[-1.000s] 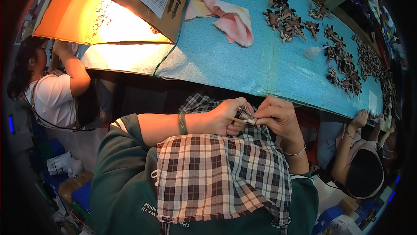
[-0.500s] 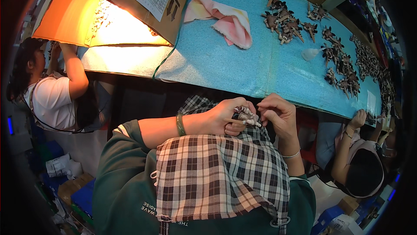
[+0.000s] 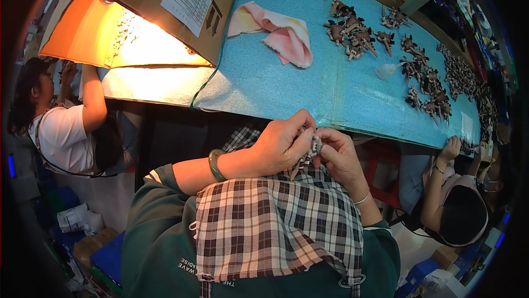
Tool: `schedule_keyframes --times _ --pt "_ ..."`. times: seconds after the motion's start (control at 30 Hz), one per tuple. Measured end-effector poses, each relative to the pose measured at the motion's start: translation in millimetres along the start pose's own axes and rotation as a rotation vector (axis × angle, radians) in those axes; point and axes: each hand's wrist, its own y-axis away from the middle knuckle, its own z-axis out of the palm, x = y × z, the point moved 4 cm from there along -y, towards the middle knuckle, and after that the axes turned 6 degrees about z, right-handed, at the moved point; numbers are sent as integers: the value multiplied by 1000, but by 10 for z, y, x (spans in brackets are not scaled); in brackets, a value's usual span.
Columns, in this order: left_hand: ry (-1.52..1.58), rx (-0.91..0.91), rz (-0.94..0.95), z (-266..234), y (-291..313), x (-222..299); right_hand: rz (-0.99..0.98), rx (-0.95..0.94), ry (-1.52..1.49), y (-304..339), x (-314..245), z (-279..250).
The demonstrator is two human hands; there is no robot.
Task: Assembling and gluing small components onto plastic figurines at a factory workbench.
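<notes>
Above the plaid apron [image 3: 275, 226] on my lap, my two hands meet at a small pale-and-dark figurine [image 3: 315, 146] with a wooden-looking stick. My left hand [image 3: 284, 145], with a green bangle at the wrist, is closed round it, thumb and index finger pinching its upper part. From the other side, my right hand [image 3: 343, 160] is closed with its fingertips on the same figurine. Fingers cover much of it, so its shape shows only in part. Both hands are just off the near edge of the blue tabletop [image 3: 275, 91].
A pink-and-yellow cloth [image 3: 284, 33] lies on the tabletop beside a lit cardboard box [image 3: 149, 0]. Similar brown figures [image 3: 352, 33] and a white squeeze bottle [image 3: 387, 70] are at the right. One co-worker [image 3: 63, 124] sits at the left, another [image 3: 454, 210] at the right.
My right hand has come in to touch the figurine, from which it was apart. The figurine has turned in my left hand, and its stick now points downward.
</notes>
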Motion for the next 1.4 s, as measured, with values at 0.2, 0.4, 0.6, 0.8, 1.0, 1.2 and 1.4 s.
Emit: schedule_keyframes --times 0.2,0.4,0.6,0.8,1.0,1.2,1.4 --pt "-216 -19 247 7 -12 83 -43 -54 -31 -41 -37 -9" --pt "-348 -58 342 -34 -15 70 -96 -75 82 -62 -88 -67" --pt "124 82 -118 -750 370 -341 -431 563 215 -121 -622 -846" --pt "134 22 -548 -1648 1619 -946 -645 933 1083 -323 -1024 -1581" --pt "-102 416 -918 -2439 3375 -2022 -455 795 1168 -507 -1130 -2300" --pt "308 740 -1142 -2150 4525 -2673 -530 736 1108 -642 -1053 -2132" --pt "-758 362 -945 -2164 4594 -3085 -562 775 1013 -465 -999 -1767"
